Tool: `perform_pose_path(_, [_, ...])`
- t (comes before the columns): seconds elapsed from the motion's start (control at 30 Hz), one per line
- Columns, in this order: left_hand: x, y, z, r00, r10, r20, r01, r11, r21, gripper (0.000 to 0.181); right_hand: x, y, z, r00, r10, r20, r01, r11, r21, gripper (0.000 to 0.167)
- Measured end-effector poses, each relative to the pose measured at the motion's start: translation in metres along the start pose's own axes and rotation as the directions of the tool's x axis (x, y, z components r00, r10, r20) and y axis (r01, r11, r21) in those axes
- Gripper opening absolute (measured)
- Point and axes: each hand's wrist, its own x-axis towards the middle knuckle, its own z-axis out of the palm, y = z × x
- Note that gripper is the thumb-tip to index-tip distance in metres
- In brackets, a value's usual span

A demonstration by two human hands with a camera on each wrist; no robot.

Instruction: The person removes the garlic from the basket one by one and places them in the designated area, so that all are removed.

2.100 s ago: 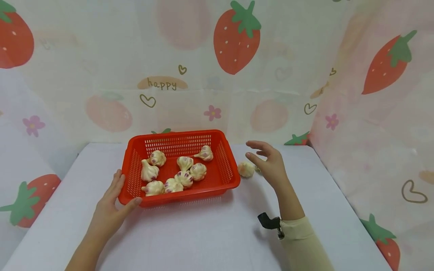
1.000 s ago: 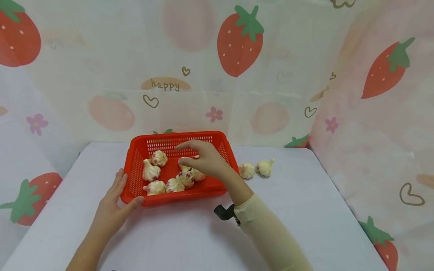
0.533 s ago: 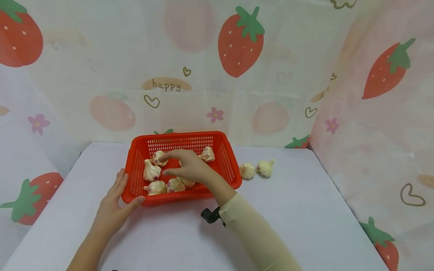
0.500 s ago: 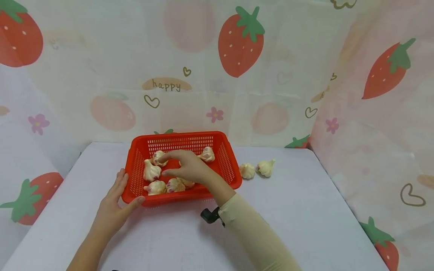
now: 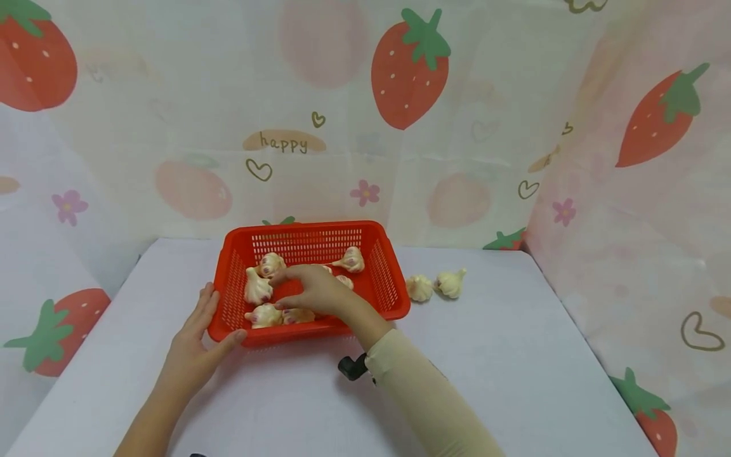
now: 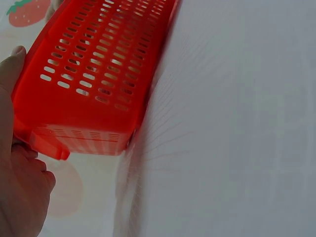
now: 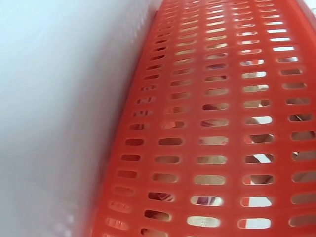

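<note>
At lower left, the left hand (image 5: 191, 355) grips a basket (image 5: 384, 276) holding most garlic (image 5: 259, 288); the right hand (image 5: 320, 291), fingers apart, hovers inside; two bulbs (image 5: 450, 285) lie outside, centre right.

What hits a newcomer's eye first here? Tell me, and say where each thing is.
The bright red basket stands out most, sitting toward the back of the white table with pale garlic bulbs inside and the right hand reaching in over them. Next come the large strawberry prints on the backdrop behind, then two loose bulbs lying on the table beyond the basket's right end.
</note>
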Motion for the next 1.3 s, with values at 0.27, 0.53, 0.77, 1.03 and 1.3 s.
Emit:
perform_pose_path(0.27, [-0.001,0.003,-0.001,1.000,0.013,-0.007,-0.013,1.000,0.002,0.096,0.003,0.002,0.003,0.996,0.019,0.087,-0.008,0.993,-0.121,0.045])
perform_pose_path(0.53, [-0.001,0.002,0.001,1.000,0.010,-0.006,-0.010,1.000,-0.002,0.097,-0.001,0.008,0.001,0.985,0.038,0.170,-0.005,0.982,-0.191,0.038])
perform_pose_path(0.77, [-0.002,0.000,0.003,1.000,0.013,-0.011,-0.013,1.000,-0.010,0.097,-0.005,0.021,-0.005,0.975,0.059,0.214,-0.014,0.979,-0.203,0.041])
perform_pose_path(1.03, [0.000,-0.003,0.002,1.000,0.015,-0.016,-0.016,1.000,-0.012,0.097,-0.004,0.023,-0.009,0.966,0.059,0.250,-0.021,0.988,-0.154,0.037])
perform_pose_path(1.3, [-0.001,-0.003,0.003,1.000,0.019,-0.017,-0.019,1.000,-0.020,0.098,-0.005,0.021,-0.012,0.956,0.069,0.286,-0.029,0.990,-0.141,0.031])
